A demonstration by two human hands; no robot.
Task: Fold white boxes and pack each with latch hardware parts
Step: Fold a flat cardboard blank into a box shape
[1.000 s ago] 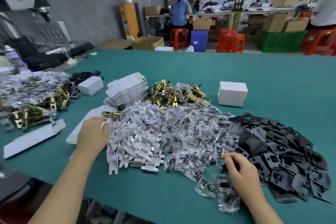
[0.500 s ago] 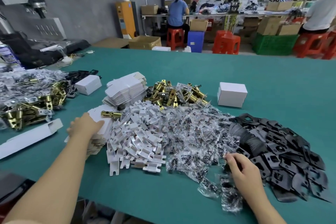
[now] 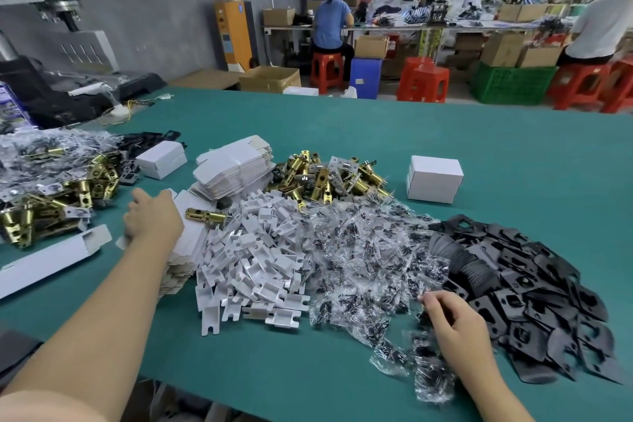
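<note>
Left hand (image 3: 152, 216) rests, fingers curled, on the stack of flat white cardboard box blanks (image 3: 191, 233) at 10 o'clock, light, bendy, best lifted by an edge; right hand (image 3: 457, 322) apparently pinches slippery clear screw bags (image 3: 363, 260).

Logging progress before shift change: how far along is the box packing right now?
Done: two closed white boxes stand on the green table, one far right and one far left. In hand: the left hand rests on the flat box blanks; the right hand picks at the screw bags. Left: large piles of brass latches, white inserts and black plates.
</note>
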